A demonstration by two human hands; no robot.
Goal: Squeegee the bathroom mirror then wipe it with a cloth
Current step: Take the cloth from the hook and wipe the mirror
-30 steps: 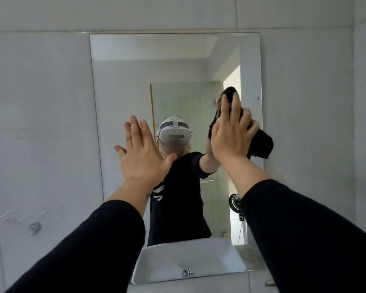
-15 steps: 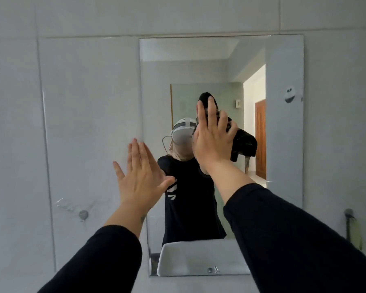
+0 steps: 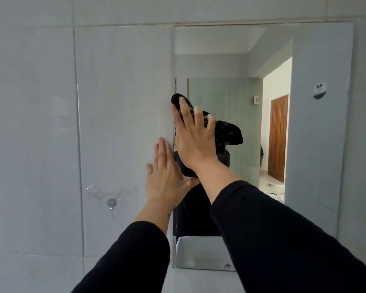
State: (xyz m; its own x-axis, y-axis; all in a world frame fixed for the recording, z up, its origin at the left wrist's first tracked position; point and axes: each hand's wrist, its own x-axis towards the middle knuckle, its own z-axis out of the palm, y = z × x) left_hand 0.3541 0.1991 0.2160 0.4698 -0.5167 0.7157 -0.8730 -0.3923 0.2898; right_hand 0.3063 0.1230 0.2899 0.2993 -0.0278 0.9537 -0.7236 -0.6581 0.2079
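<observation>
Dark cloth on glassy mirror.

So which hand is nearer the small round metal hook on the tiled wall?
Left. The left hand lies flat by the mirror's left edge, up and right of the round metal hook. The right hand, pressing the dark cloth on the mirror, is higher and farther right.

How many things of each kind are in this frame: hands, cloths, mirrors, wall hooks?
Hands: 2, left hand and right hand
Cloths: 1, dark cloth
Mirrors: 1, mirror
Wall hooks: 1, metal hook
Total: 5
</observation>
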